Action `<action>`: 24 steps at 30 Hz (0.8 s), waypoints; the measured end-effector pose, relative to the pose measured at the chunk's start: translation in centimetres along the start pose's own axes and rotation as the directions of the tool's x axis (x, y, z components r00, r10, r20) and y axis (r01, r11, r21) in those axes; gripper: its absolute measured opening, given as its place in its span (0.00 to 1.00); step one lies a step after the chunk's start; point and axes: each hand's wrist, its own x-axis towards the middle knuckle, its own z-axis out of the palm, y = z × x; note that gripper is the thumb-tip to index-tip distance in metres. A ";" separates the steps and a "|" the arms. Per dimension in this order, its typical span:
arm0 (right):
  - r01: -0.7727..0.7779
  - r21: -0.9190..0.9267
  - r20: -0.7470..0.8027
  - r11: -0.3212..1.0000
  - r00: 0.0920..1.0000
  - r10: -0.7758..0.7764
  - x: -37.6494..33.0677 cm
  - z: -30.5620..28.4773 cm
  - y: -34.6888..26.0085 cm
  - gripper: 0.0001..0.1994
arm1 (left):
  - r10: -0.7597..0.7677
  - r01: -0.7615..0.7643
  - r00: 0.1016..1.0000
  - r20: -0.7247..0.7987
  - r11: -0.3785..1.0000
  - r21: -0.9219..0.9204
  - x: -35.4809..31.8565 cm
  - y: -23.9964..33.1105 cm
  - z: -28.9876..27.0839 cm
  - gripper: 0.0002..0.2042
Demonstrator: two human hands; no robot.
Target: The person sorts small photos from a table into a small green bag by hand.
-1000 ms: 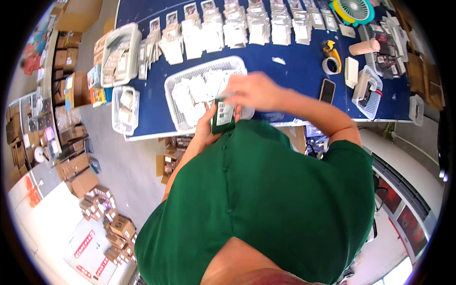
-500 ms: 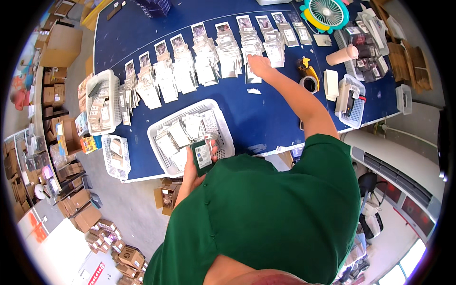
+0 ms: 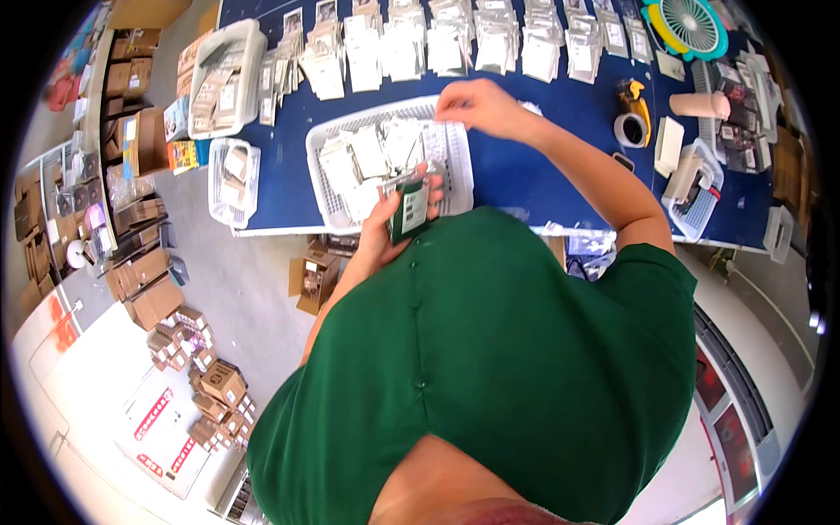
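Note:
My left hand (image 3: 374,234) is close to my chest at the blue table's (image 3: 516,166) near edge and grips a small stack of dark green packets (image 3: 409,208), held upright. Just beyond it stands a white slotted basket (image 3: 459,179) with several pale packets (image 3: 367,157) inside. My right hand (image 3: 477,107) reaches over the basket's far right corner with its fingers bent down and pinched. Whether they hold a packet is hidden. My green shirt covers the table's front edge below.
Rows of small clear packets (image 3: 437,44) line the table's far side. Two more white baskets (image 3: 229,61) (image 3: 233,171) sit at the left end. A tape dispenser (image 3: 632,122) and a teal fan (image 3: 691,22) are at the right. Cardboard boxes (image 3: 214,385) lie on the floor.
My right hand has come back from the far rows of packets to the basket's far corner. My left hand still grips the green packets near my chest.

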 end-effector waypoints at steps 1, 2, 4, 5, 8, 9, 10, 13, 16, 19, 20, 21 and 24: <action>0.160 -0.009 0.100 0.987 0.982 -0.159 -1.3 2.3 -2.5 0.06 | -0.001 0.000 1.000 0.021 0.999 0.033 -0.6 0.0 -0.3 0.36; 0.274 -0.050 0.214 0.961 0.942 -0.257 -2.5 3.6 -4.9 0.05 | 0.004 -0.008 0.998 0.057 0.997 0.071 -0.7 0.2 -0.4 0.36; 0.182 -0.020 0.289 0.983 0.942 -0.169 -4.0 5.5 -6.2 0.05 | -0.018 0.012 0.998 0.057 0.994 0.112 -1.6 0.2 -0.4 0.36; 0.211 -0.062 0.276 0.976 0.943 -0.186 -4.5 6.0 -6.5 0.04 | -0.026 0.018 0.998 0.055 0.991 0.135 -2.0 0.3 -0.5 0.36; 0.290 -0.211 0.243 0.933 0.940 -0.237 -5.6 7.5 -7.4 0.03 | -0.063 0.043 0.992 0.113 0.985 0.168 -3.3 0.5 -1.2 0.36; 0.314 -0.278 0.232 0.908 0.939 -0.254 -6.0 8.1 -7.8 0.03 | -0.068 0.045 0.991 0.117 0.981 0.189 -3.8 0.6 -1.3 0.36; 0.335 -0.343 0.223 0.877 0.937 -0.271 -6.3 8.6 -8.3 0.03 | -0.073 0.047 0.990 0.120 0.977 0.210 -4.2 0.6 -1.3 0.36; 0.329 -0.436 0.239 0.837 0.940 -0.245 -7.0 10.1 -9.6 0.03 | -0.104 0.071 0.985 0.140 0.971 0.228 -5.2 0.7 -1.5 0.37; 0.328 -0.380 0.309 0.865 0.926 -0.216 -7.2 10.6 -9.5 0.03 | -0.131 0.094 0.983 0.131 0.962 0.257 -6.0 0.8 -1.4 0.39; 0.292 -0.355 0.318 0.888 0.931 -0.180 -7.7 10.3 -10.9 0.04 | -0.089 0.039 0.980 0.176 0.962 0.268 -6.5 1.0 -0.7 0.38; 0.319 -0.353 0.285 0.880 0.932 -0.223 -7.7 10.1 -11.3 0.04 | -0.066 0.010 0.977 0.202 0.964 0.267 -6.6 1.0 -0.6 0.38; 0.344 -0.352 0.253 0.870 0.930 -0.266 -7.7 9.7 -11.5 0.04 | -0.078 0.017 0.971 0.225 0.965 0.261 -6.6 1.0 -1.0 0.38; 0.317 -0.247 0.127 0.916 0.947 -0.294 -7.5 7.4 -12.2 0.04 | -0.115 0.046 0.957 0.268 0.967 0.249 -6.5 0.9 -2.0 0.39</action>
